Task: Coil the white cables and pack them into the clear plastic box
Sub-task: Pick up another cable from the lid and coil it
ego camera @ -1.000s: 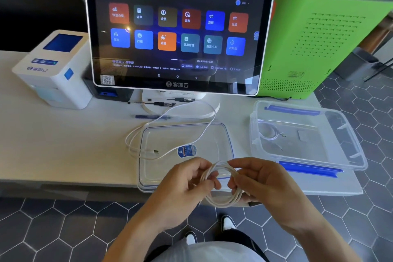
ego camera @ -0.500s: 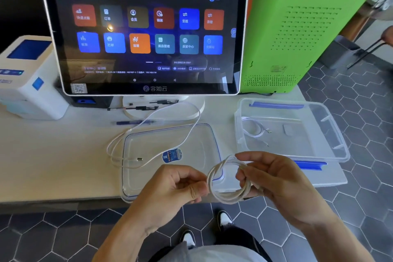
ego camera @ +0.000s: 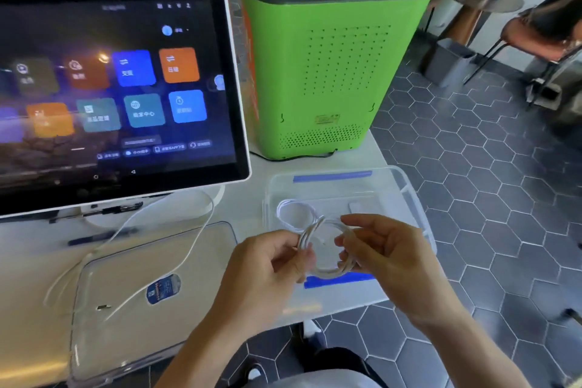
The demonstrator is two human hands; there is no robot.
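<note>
Both hands had carried the coiled white cable [ego camera: 327, 249] rightward, over the clear plastic box [ego camera: 406, 186] at centre right; left hand [ego camera: 267, 274] and right hand [ego camera: 387, 249] pinched its sides, ready for dropping in.

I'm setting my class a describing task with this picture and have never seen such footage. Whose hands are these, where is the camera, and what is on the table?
The camera sits on a person's head, looking down at their own hands. The left hand and right hand together hold a coiled white cable over a clear box, where another coil already lies. On the table are the box's lid, a loose cable lying across it, a touchscreen and a green machine.
</note>
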